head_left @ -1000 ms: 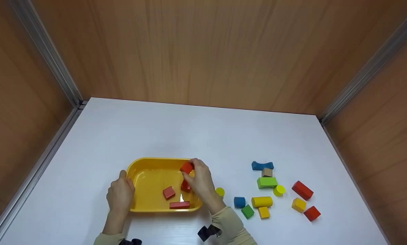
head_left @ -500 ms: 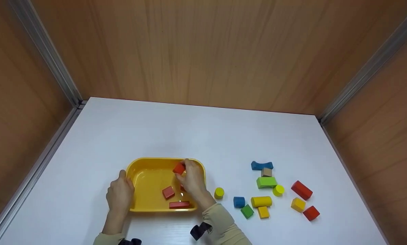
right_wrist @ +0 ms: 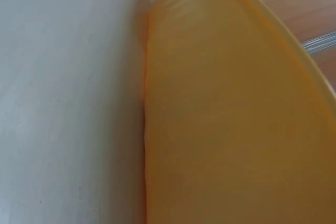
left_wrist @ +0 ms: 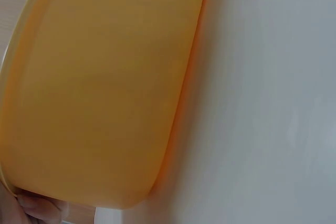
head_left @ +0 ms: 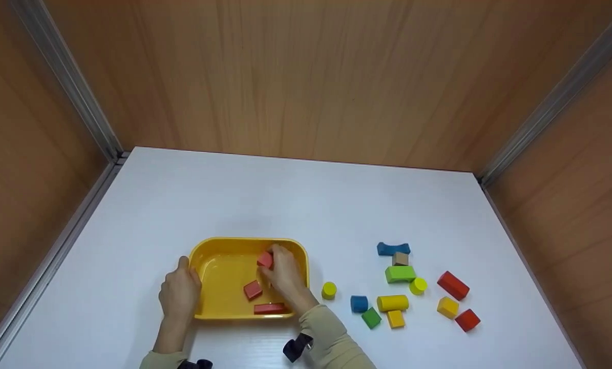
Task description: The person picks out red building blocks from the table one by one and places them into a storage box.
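Note:
In the head view a yellow tray rests on the white table. My left hand grips its left rim, fingers curled over the edge. Over the tray's right half, my right hand pinches a red block between thumb and fingers, low inside the tray. A red cube and a flat red block lie on the tray floor nearby; the right hand covers the area beside them. The left wrist view is filled by the tray's outer wall, with left fingers at the rim.
Right of the tray stands a yellow cylinder. Further right lie several loose blocks, among them a blue arch, a light green block, a yellow cylinder on its side and a long red block. Wooden panels border the table.
The right hand has moved left and down into the tray with the red block, from near the right rim. The left hand has stayed on the rim.

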The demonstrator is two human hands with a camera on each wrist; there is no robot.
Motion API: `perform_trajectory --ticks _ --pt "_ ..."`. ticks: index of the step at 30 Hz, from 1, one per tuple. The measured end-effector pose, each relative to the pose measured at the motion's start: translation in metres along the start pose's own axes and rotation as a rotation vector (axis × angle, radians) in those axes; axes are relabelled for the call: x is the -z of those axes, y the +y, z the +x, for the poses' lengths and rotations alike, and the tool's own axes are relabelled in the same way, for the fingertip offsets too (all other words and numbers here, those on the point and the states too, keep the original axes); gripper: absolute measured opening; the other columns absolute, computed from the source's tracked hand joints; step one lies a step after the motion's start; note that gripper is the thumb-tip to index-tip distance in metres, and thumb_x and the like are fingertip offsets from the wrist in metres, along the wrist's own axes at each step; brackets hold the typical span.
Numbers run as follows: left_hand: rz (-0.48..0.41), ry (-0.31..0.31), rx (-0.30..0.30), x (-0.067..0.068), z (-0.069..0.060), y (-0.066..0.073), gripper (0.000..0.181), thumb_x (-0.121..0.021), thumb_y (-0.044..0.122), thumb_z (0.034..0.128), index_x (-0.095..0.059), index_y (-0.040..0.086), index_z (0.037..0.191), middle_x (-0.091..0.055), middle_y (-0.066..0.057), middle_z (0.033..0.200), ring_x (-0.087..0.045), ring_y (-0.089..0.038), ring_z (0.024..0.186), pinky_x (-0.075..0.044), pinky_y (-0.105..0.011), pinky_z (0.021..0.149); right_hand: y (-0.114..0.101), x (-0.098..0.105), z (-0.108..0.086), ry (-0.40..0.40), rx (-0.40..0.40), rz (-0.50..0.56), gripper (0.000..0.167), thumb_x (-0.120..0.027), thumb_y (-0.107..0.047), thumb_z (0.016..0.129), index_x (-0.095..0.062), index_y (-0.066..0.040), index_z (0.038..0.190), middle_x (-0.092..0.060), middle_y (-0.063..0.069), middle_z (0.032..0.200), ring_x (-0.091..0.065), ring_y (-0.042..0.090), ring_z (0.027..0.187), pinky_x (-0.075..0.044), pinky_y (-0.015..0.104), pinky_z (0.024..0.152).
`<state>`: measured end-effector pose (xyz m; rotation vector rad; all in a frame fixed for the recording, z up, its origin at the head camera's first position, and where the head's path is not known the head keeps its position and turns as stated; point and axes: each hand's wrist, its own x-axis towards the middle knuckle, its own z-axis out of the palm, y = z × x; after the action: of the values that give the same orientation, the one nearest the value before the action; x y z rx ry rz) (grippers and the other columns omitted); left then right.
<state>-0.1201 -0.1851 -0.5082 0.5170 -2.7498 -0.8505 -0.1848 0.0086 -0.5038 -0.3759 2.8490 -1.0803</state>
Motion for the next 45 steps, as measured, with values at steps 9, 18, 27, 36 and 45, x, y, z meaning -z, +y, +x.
perform_trajectory --ticks 9,18,27,36,45 --pt "-0.004 0.021 -0.008 -0.0013 0.0008 -0.0016 0.015 -0.047 0.005 0.0886 -0.047 -0.004 0.100 -0.051 -0.013 0.060 -0.044 -0.020 0.044 -0.034 -0.030 0.037 0.0011 -0.0029 0.0016 -0.017 0.008 -0.019 0.029 -0.072 -0.013 0.074 -0.055 -0.008 0.097 -0.051 0.000 0.084 -0.049 0.014 0.075 -0.044 0.024 0.070" --pt "-0.009 0.012 -0.011 -0.0006 0.0005 -0.0007 0.014 -0.046 0.004 0.0886 -0.047 -0.005 0.098 -0.052 -0.013 0.060 -0.044 -0.020 0.043 -0.035 -0.030 0.036 0.0029 -0.0052 0.0002 -0.010 0.074 -0.109 0.027 -0.072 -0.013 0.073 -0.054 -0.006 0.091 -0.050 0.001 0.078 -0.049 0.015 0.071 -0.044 0.024 0.066" --pt "-0.003 0.013 -0.003 -0.0001 0.0004 -0.0003 0.016 -0.046 0.001 0.0873 -0.047 -0.007 0.101 -0.054 -0.015 0.062 -0.045 -0.019 0.043 -0.036 -0.028 0.037 0.0033 -0.0082 0.0007 -0.010 0.066 -0.167 0.027 -0.072 -0.014 0.074 -0.054 -0.005 0.092 -0.052 0.003 0.081 -0.051 0.016 0.074 -0.044 0.027 0.068" --pt "-0.001 0.019 -0.003 -0.0007 0.0011 -0.0005 0.018 -0.046 0.001 0.0867 -0.047 -0.007 0.103 -0.053 -0.014 0.061 -0.045 -0.020 0.043 -0.036 -0.030 0.037 0.0037 -0.0083 0.0015 -0.012 0.095 -0.202 0.027 -0.070 -0.015 0.075 -0.055 -0.004 0.094 -0.052 0.004 0.081 -0.051 0.016 0.073 -0.044 0.027 0.066" --pt "-0.010 -0.004 0.008 0.0002 0.0009 -0.0005 0.016 -0.045 0.002 0.0874 -0.046 -0.006 0.101 -0.053 -0.015 0.063 -0.045 -0.020 0.045 -0.036 -0.031 0.037 0.0028 -0.0073 -0.0021 -0.012 0.102 -0.232 0.031 -0.069 -0.018 0.076 -0.054 -0.003 0.098 -0.051 0.005 0.083 -0.050 0.016 0.074 -0.044 0.027 0.066"
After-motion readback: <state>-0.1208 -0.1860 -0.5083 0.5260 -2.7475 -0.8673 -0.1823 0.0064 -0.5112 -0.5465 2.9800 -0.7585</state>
